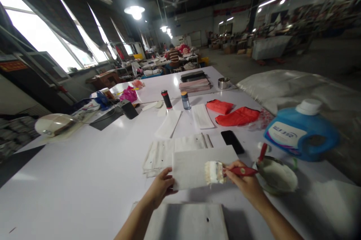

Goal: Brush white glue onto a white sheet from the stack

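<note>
My left hand [163, 186] grips the left edge of a pale rectangular panel [190, 166], thumb on the face, and holds it tilted above the table. In my right hand [244, 180] is a paintbrush [241, 171] with a red handle; its wide, paste-coated bristles lie against the right half of the panel. Below the panel, a stack of whitish pieces [186, 221] with a small dark hole sits close to me. Behind it lie more whitish pieces [160, 153] with holes. To the right stands a bowl of white paste [278, 176], with another red handle at its rim.
A blue jug [300, 131] stands behind the bowl. A black phone [232, 141] lies beyond the panel. Farther back are red cloth pieces [238, 116], a dark flask [166, 99], a clear bottle [185, 101] and a pink stack [194, 85]. Another person [174, 55] sits at a distant table.
</note>
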A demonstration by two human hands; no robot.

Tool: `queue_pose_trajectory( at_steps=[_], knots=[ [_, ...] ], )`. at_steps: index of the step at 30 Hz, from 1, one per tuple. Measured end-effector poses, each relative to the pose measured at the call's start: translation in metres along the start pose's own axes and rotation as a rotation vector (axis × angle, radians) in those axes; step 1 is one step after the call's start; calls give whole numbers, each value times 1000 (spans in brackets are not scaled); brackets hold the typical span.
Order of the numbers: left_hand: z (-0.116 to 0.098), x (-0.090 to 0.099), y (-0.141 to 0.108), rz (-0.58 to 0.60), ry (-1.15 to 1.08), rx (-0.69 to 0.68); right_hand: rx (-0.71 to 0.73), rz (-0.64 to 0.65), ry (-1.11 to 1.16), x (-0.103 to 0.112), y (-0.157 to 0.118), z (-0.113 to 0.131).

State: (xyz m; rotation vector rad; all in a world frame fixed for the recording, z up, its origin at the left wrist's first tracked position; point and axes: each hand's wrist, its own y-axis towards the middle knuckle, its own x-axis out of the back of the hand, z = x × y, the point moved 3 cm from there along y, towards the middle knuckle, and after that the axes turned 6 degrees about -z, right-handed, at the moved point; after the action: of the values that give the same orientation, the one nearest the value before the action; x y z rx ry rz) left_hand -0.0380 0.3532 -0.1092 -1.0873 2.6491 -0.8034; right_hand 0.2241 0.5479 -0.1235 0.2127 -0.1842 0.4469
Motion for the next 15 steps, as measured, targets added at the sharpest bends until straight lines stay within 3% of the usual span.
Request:
queue_pose_trajectory(
  at_steps=[4,8,11,15],
  knots=[
    [-2,21,-11,-21,-25,-18,89,-236,-259,88,5,-13],
    [-3,40,-26,-59,-44,-29,17,-505,-263,161,-10,-8],
    [-4,54,-42,-106,-90,-33,-50,-646,-258,194,-24,-4],
    [1,76,-67,-184,-131,-15,-33,-732,-261,210,-36,-13]
  ],
)
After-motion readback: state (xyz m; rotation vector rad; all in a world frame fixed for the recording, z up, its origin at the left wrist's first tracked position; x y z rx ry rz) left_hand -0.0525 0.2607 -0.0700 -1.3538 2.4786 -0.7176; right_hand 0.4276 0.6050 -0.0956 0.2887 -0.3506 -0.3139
